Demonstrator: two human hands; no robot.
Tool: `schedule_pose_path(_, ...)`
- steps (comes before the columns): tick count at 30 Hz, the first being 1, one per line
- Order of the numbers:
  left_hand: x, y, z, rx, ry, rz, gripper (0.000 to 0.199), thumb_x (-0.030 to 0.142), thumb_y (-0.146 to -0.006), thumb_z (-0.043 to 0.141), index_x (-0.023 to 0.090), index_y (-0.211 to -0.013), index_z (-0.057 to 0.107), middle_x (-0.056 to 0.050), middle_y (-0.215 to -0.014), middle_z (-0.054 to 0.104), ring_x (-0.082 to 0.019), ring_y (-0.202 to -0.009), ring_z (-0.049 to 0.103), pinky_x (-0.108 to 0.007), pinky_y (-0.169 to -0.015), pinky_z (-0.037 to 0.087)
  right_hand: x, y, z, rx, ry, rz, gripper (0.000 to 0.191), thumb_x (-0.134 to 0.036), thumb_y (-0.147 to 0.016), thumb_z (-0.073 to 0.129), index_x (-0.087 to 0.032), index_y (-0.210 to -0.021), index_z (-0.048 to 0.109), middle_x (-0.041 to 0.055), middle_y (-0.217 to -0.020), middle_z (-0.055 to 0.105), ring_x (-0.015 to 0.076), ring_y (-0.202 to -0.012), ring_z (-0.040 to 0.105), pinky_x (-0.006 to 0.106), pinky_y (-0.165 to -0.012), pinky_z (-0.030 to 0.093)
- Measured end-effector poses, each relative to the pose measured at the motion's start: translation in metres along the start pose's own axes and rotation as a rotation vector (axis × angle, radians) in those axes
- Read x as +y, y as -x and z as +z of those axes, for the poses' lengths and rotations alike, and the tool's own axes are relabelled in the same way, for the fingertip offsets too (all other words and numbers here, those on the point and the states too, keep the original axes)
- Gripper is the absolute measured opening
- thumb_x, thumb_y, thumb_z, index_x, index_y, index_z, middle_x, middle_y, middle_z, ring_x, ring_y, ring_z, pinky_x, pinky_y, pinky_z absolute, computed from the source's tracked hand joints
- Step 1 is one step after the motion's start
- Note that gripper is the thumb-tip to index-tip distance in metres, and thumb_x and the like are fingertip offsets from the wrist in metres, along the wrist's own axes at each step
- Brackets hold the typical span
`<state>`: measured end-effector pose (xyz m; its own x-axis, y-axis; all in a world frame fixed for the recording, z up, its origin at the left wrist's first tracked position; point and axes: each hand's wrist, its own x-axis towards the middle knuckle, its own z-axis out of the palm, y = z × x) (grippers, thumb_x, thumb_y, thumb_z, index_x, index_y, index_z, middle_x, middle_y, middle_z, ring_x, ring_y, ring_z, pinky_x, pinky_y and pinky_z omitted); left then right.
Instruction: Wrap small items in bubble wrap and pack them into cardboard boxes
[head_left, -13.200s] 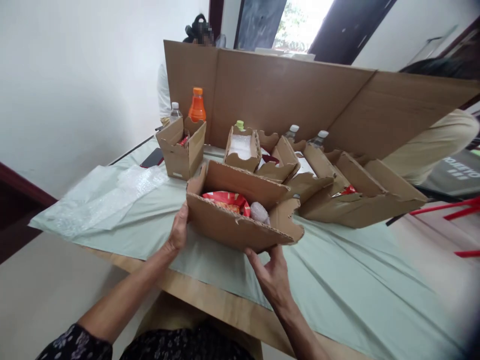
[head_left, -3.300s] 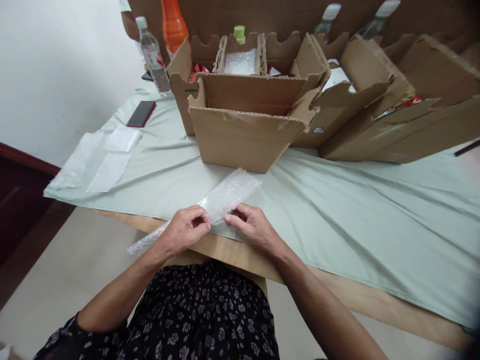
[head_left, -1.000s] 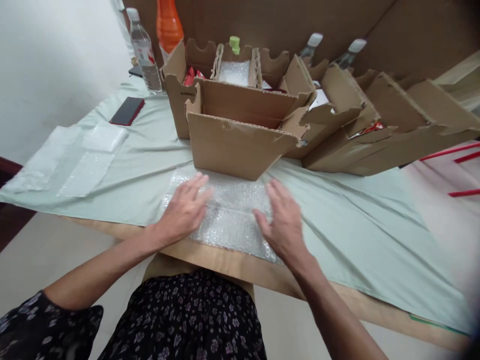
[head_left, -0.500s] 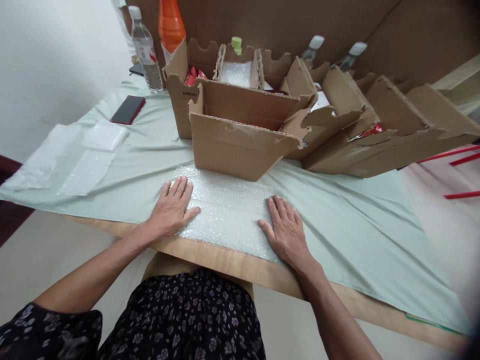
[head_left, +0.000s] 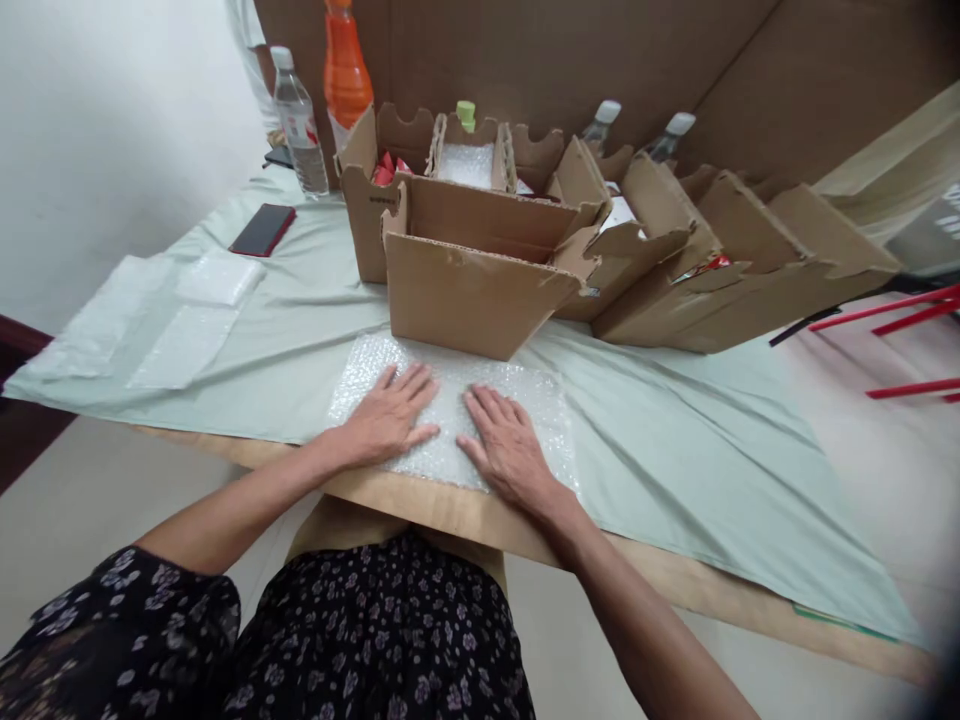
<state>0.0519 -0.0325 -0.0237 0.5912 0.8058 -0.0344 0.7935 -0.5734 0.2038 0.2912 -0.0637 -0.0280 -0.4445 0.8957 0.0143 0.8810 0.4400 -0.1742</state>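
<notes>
A sheet of clear bubble wrap lies flat on the pale green cloth at the table's front edge. My left hand rests palm down on its left half, fingers spread. On the right half, my right hand lies flat too, fingers stretched out and thumb apart. A gap of bubble wrap shows between the two hands; neither grips anything. Just behind the sheet stands a cardboard box with its top open; the sheet's far edge meets the box's base.
More cardboard boxes stand in a row behind, with goods inside some. Pieces of bubble wrap and a phone lie at the left. A water bottle and an orange bottle stand at the back. Red bars show at the right.
Both hands have slid inward over the bubble wrap, from its side edges toward its middle. The sheet still lies flat. The camera view has shifted slightly.
</notes>
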Motion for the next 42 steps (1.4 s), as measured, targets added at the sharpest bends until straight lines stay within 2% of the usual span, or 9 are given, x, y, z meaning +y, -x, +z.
schedule_pose_path(6,-0.062,0.063,-0.001,0.118,-0.002,-0.338,0.067,0.051,-0.105,0.032,0.012,-0.159,0.033,-0.021,-0.170,0.027,-0.035,-0.160,0.021,-0.059,-0.129,0.015,0.084,0.074,-0.002,0.215,0.064,0.286,0.053,-0.044,-0.105,0.038,-0.016,-0.146,0.057,0.0161,-0.154,0.056,0.0340,-0.145,0.049,0.055,-0.114,0.041)
schedule_pose_path(11,-0.056,0.092,-0.003,0.267,0.022,-0.268,0.056,0.050,-0.105,0.036,0.019,-0.151,0.045,-0.018,-0.166,0.039,-0.035,-0.159,0.027,-0.058,-0.128,0.021,0.106,0.125,-0.015,0.300,0.067,0.221,0.041,-0.033,-0.103,0.045,-0.021,-0.135,0.066,0.0150,-0.141,0.067,0.0337,-0.134,0.060,0.052,-0.102,0.051)
schedule_pose_path(16,-0.027,0.077,-0.002,0.257,0.085,-0.058,0.059,0.056,-0.102,0.046,0.020,-0.149,0.049,-0.016,-0.165,0.041,-0.035,-0.158,0.027,-0.057,-0.128,0.025,0.086,0.114,-0.017,0.211,-0.052,0.065,0.039,-0.023,-0.101,0.046,-0.025,-0.131,0.072,0.0111,-0.149,0.061,0.0314,-0.139,0.056,0.051,-0.106,0.051)
schedule_pose_path(23,-0.029,0.074,-0.015,0.027,0.153,0.047,0.088,0.070,-0.086,0.067,0.023,-0.156,0.042,-0.014,-0.166,0.041,-0.038,-0.155,0.035,-0.063,-0.128,0.022,0.074,0.095,-0.019,0.471,-0.548,0.158,0.023,-0.031,-0.098,0.058,-0.027,-0.105,0.079,0.0078,-0.137,0.070,0.0278,-0.129,0.064,0.050,-0.112,0.049)
schedule_pose_path(27,-0.047,0.077,-0.023,0.120,0.272,-0.043,0.062,0.052,-0.092,0.062,0.024,-0.147,0.054,-0.012,-0.153,0.058,-0.035,-0.147,0.047,-0.062,-0.125,0.029,0.071,0.094,-0.024,0.575,-0.824,0.433,0.020,-0.041,-0.091,0.070,-0.024,-0.093,0.081,0.0068,-0.107,0.080,0.0264,-0.103,0.073,0.044,-0.097,0.056)
schedule_pose_path(29,-0.052,0.074,-0.024,0.222,0.402,-0.127,0.040,0.044,-0.095,0.055,0.023,-0.126,0.068,-0.010,-0.135,0.071,-0.032,-0.135,0.060,-0.056,-0.118,0.041,0.069,0.095,-0.025,0.596,-0.876,0.546,0.023,-0.044,-0.087,0.072,-0.023,-0.089,0.081,0.0053,-0.088,0.080,0.0233,-0.083,0.072,0.039,-0.084,0.058)
schedule_pose_path(32,-0.049,0.065,-0.026,0.335,0.552,-0.270,0.029,0.043,-0.092,0.055,0.022,-0.097,0.075,-0.008,-0.108,0.079,-0.028,-0.109,0.071,-0.045,-0.099,0.054,0.066,0.095,-0.026,0.586,-0.938,0.635,0.028,-0.047,-0.084,0.072,-0.021,-0.085,0.080,0.0045,-0.081,0.077,0.0177,-0.065,0.064,0.034,-0.069,0.055)
schedule_pose_path(37,-0.037,0.051,-0.030,0.358,0.663,-0.477,0.030,0.048,-0.082,0.059,0.021,-0.077,0.070,-0.002,-0.076,0.072,-0.020,-0.074,0.065,-0.032,-0.072,0.051,0.068,0.094,-0.028,0.580,-0.866,0.703,0.032,-0.051,-0.081,0.071,-0.019,-0.076,0.074,0.0033,-0.073,0.072,0.0167,-0.062,0.058,0.030,-0.061,0.048)
schedule_pose_path(42,-0.035,0.036,-0.029,0.327,0.564,-0.568,0.027,0.045,-0.079,0.057,0.021,-0.078,0.069,-0.001,-0.070,0.069,-0.019,-0.066,0.061,-0.032,-0.068,0.047,0.075,0.087,-0.023,0.521,-0.552,0.681,0.035,-0.055,-0.080,0.066,-0.021,-0.076,0.069,0.0057,-0.077,0.073,0.0212,-0.069,0.062,0.036,-0.071,0.050)
